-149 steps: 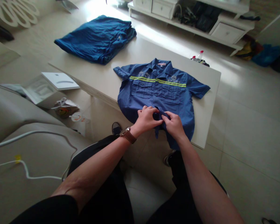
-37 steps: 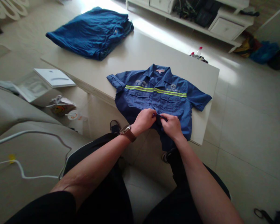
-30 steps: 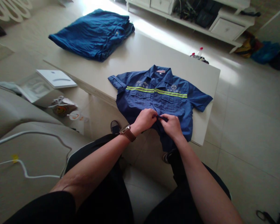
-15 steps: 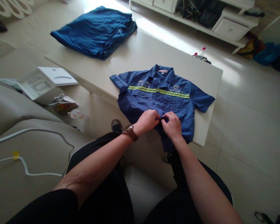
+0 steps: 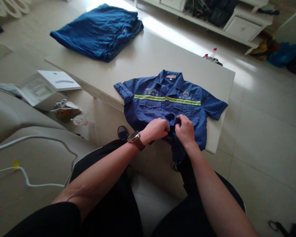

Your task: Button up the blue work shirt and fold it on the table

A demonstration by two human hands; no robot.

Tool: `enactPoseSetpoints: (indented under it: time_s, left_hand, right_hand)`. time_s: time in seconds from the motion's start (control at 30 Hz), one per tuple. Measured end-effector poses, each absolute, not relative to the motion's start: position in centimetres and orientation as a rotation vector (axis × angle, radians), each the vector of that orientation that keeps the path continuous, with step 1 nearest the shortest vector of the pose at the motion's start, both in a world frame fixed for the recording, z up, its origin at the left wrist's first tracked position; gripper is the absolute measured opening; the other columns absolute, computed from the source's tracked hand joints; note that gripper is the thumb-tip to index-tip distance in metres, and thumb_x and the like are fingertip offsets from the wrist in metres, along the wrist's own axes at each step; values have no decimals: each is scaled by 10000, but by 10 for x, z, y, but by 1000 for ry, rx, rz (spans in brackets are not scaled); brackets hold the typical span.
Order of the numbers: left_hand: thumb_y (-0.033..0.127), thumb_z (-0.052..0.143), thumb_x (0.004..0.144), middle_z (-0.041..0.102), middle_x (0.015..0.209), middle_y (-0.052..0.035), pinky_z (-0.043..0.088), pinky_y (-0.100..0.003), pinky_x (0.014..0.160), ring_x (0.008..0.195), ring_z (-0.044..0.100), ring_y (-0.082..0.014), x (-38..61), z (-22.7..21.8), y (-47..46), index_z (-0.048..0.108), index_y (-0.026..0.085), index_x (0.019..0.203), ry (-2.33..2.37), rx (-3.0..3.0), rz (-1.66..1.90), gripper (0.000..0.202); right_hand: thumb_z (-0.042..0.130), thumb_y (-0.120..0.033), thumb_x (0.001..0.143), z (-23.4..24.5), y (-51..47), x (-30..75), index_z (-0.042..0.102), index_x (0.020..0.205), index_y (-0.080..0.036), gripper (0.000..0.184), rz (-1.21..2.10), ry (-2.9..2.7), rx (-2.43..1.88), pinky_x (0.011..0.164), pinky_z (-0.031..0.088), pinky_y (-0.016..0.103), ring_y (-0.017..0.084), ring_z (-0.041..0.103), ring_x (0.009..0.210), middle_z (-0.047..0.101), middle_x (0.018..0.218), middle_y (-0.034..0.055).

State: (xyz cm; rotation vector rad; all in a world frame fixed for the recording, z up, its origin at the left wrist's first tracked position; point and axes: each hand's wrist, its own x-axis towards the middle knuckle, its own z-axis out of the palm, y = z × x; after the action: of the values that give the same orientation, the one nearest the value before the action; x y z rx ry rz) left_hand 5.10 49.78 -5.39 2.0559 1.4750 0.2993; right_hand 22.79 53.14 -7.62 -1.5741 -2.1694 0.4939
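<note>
A dark blue short-sleeved work shirt (image 5: 150, 112) with a yellow-green reflective stripe lies face up, collar away from me, at the near edge of the white table (image 5: 182, 56). Its lower part hangs over that edge. My left hand (image 5: 156, 129), with a watch (image 5: 136, 140) on the wrist, is closed on the left front edge of the shirt. Opposite it, my right hand (image 5: 185, 130) pinches the other front edge. The cloth between them is lifted and parted a little. Any button at the fingertips is hidden.
Folded blue clothing (image 5: 98, 34) lies at the table's far left. Bottles with red caps (image 5: 213, 53) stand beyond the far edge. A white box (image 5: 59, 80) and a paper bag (image 5: 65, 110) sit left of the table, near the sofa (image 5: 37, 161).
My hands have drawn slightly apart, the right one shifting to the right. The shirt's front edges between them are now raised and parted.
</note>
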Motion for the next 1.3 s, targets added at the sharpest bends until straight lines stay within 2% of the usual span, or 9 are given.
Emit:
enactPoseSetpoints:
  time_s: [0.13,0.27,0.4,0.5,0.73,0.83,0.93,1.1,1.3]
  left_hand:
    - [157,644,789,777,898,-69,537,-318,789,863,711,-234,48,-59,499,834,246,936,1514,2050,258,257]
    - [191,647,802,774,954,-76,541,-335,785,892,720,-254,43,-60,500,826,263,979,1604,2031,209,262]
    - [187,640,808,774,959,-82,545,-342,800,908,725,-264,41,-57,500,823,263,978,1643,2022,165,261]
    - [177,646,807,779,954,-77,547,-336,828,920,727,-258,40,-55,500,820,264,989,1657,2010,156,266]
    - [182,544,905,775,1068,-97,533,-331,870,990,713,-240,47,-56,503,759,214,1017,1725,1824,349,244]
    - [295,642,906,744,1079,-102,528,-329,823,963,686,-236,52,-63,505,687,188,1028,1748,1724,562,169]
    - [360,754,856,715,1051,-93,517,-324,786,916,658,-220,55,-69,504,627,176,1043,1762,1660,734,291]
    - [243,808,828,712,982,-52,501,-294,766,847,646,-175,52,-75,505,612,171,1043,1611,1663,854,300]
    - [127,686,890,723,883,-46,508,-289,797,829,657,-170,50,-78,506,667,149,1013,1575,1771,739,126]
  right_hand:
    - [430,-48,696,-71,532,230,698,1204,-214,598,612,-2093,-1644,847,491,358,274,678,920,738,984,80]
    - [459,-134,780,-69,535,234,741,1133,-207,458,674,-2028,-1707,833,508,371,281,692,903,751,954,87]
    - [659,-328,805,-74,533,234,782,1089,-240,321,701,-2164,-1758,838,528,406,315,708,921,781,979,99]
    - [639,-334,850,-79,532,231,810,962,-249,222,737,-2134,-1752,852,525,418,309,717,901,789,929,103]
    - [642,-365,806,-73,539,227,737,832,-216,179,874,-1766,-1490,856,508,366,240,652,891,713,913,70]
    - [625,-403,804,-70,537,223,681,807,-225,187,1059,-1665,-1429,805,489,336,204,600,811,659,827,27]
    - [621,-434,799,-68,535,220,634,783,-235,200,1220,-1603,-1386,726,451,300,179,538,739,597,752,-7]
    - [591,-455,788,-72,534,222,556,769,-243,216,1300,-1530,-1401,666,409,289,175,472,705,514,716,-23]
    - [525,-494,828,-73,531,221,529,801,-246,250,1276,-1612,-1472,714,457,303,187,519,731,540,741,-14]
